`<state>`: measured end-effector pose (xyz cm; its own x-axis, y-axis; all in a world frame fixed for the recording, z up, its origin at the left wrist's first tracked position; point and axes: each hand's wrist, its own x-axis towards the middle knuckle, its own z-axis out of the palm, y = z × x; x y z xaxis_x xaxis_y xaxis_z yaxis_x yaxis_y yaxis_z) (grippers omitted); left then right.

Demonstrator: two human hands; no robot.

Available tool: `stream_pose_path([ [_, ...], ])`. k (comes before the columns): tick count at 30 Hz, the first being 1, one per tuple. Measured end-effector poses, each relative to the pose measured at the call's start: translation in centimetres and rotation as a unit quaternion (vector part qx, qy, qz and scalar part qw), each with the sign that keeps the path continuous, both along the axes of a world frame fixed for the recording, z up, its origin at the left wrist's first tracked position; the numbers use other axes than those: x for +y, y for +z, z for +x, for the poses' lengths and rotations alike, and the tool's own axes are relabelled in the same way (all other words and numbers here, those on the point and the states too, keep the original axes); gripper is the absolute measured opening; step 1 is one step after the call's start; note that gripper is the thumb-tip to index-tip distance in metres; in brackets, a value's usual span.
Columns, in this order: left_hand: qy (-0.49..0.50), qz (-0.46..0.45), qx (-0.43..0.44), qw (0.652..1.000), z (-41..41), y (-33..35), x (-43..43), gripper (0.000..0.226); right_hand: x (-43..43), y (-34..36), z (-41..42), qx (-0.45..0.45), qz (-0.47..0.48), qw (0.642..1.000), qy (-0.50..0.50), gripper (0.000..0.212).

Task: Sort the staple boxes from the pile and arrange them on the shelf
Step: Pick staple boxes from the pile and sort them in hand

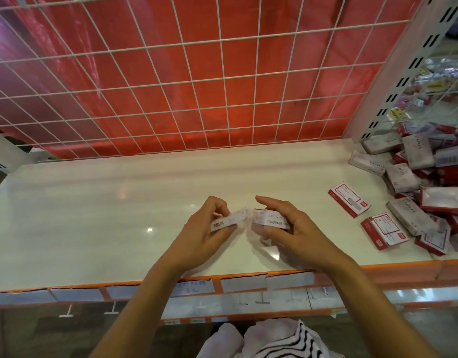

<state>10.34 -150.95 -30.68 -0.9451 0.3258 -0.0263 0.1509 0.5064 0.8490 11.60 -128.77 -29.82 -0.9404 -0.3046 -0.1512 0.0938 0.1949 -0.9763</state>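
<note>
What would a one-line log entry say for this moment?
left hand: holds small box | right hand: holds paper-clip box | pile: right end of shelf

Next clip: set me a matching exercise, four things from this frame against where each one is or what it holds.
Things:
1. left hand
2. right hand
3. pile of boxes
4. wire grid

Place or state:
A. stands behind the shelf
B. holds the barcode box
C. lies at the shelf's right end
D. holds the box lettered ROUND PAPER

Pairs: 1-B, 2-D, 3-C, 4-A
</note>
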Motion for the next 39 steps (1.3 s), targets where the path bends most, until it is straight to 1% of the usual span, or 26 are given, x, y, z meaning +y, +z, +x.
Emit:
stream_pose_path([
  [3, 0.007, 0.000, -0.007, 1.000, 0.0, 0.0, 0.0, 0.027, 0.1, -0.2, -0.3, 0.013, 0.051, 0.999, 0.010, 0.047],
  [6, 0.012, 0.006, -0.027, 1.000, 0.0, -0.1, 0.0, 0.036, 0.1, -0.4, -0.4, 0.022, 0.051, 0.998, -0.005, 0.055],
  [11, 0.028, 0.092, -0.082, 0.992, 0.1, 0.0, -0.1, 0.032, 0.5, -1.1, -0.6, -0.008, 0.024, 0.999, -0.024, 0.066],
  [14, 0.053, 0.140, -0.117, 0.982, 0.2, 0.4, -0.1, 0.035, 0.3, -1.1, -0.6, -0.015, 0.033, 0.999, -0.030, 0.067],
  [18, 0.055, 0.198, -0.145, 0.968, 0.1, 0.6, -0.7, 0.042, -0.2, -1.2, -0.5, -0.022, 0.024, 0.998, -0.044, 0.067],
  [24, 0.081, 0.296, -0.170, 0.936, 0.1, 0.6, -1.9, 0.050, -1.1, -0.6, -0.1, -0.047, -0.031, 0.998, -0.040, 0.049],
  [26, 0.077, 0.349, -0.185, 0.916, 0.1, 0.4, -2.3, 0.055, -1.4, -0.5, 0.0, -0.059, -0.065, 0.995, -0.041, 0.046],
  [29, 0.053, 0.423, -0.229, 0.875, 0.1, 0.3, -2.9, 0.074, -2.1, -0.3, 0.3, -0.084, -0.111, 0.990, -0.035, 0.044],
  [30, 0.044, 0.439, -0.247, 0.863, 0.2, 0.2, -3.1, 0.074, -2.4, -0.3, 0.4, -0.088, -0.121, 0.988, -0.034, 0.044],
  [32, 0.038, 0.455, -0.281, 0.844, 0.3, 0.2, -3.4, 0.065, -3.2, 0.0, 0.7, -0.088, -0.134, 0.986, -0.043, 0.037],
  [34, 0.041, 0.471, -0.311, 0.824, 0.5, 0.2, -3.8, 0.056, -4.1, 0.3, 1.0, -0.074, -0.122, 0.988, -0.067, 0.031],
  [36, 0.029, 0.486, -0.327, 0.810, 0.6, 0.3, -4.1, 0.050, -4.8, 0.4, 1.1, -0.050, -0.067, 0.993, -0.085, 0.039],
  [37, 0.026, 0.485, -0.329, 0.810, 0.7, 0.3, -4.4, 0.046, -5.1, 0.3, 1.3, -0.044, -0.042, 0.994, -0.090, 0.046],
  [39, 0.044, 0.464, -0.325, 0.823, 0.9, 0.4, -4.9, 0.034, -5.9, -0.1, 1.6, -0.056, -0.031, 0.992, -0.105, 0.055],
])
